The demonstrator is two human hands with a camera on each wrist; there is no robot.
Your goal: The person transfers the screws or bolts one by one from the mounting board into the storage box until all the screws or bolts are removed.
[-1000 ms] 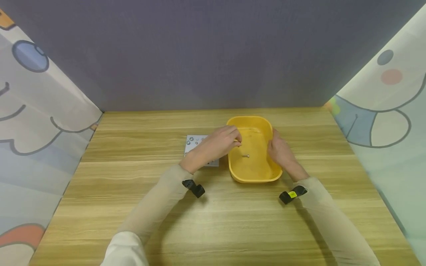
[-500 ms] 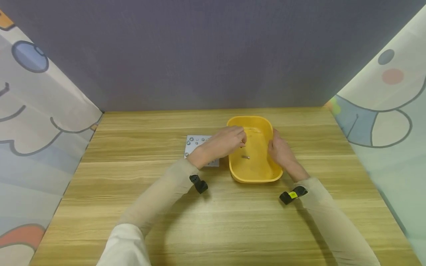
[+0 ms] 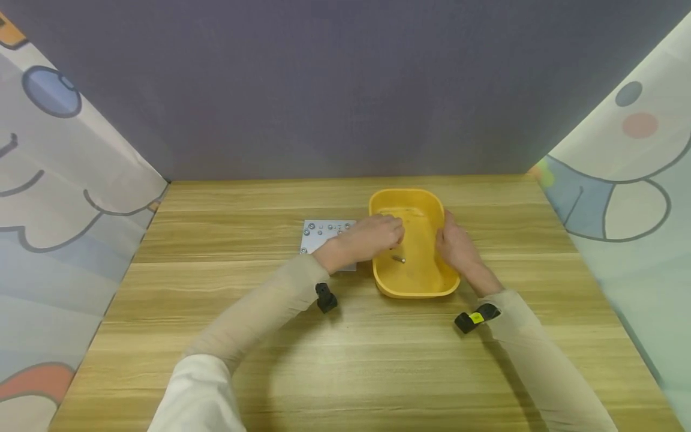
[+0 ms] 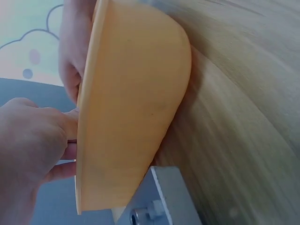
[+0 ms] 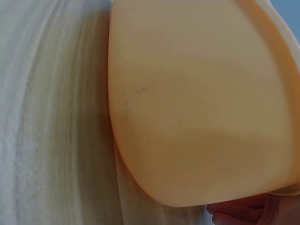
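A yellow plastic basin stands on the wooden table. My right hand grips its right side, the thumb over the rim and the fingers along the outer wall. Over the basin's left rim reaches my left hand, its fingers bent down into the inside. A small metal screw lies on the basin floor just in front of those fingers. In the left wrist view the wall of the basin hides the fingertips of the left hand, so I cannot tell whether they hold anything.
Left of the basin, partly under my left forearm, lies a grey metal plate with several screws on it. A dark grey panel rises behind the table. Printed cartoon sheets hang on both sides.
My left hand has moved right and a little nearer to me, deeper over the basin. The screw has shifted slightly toward me and turned. The right hand keeps its grip.
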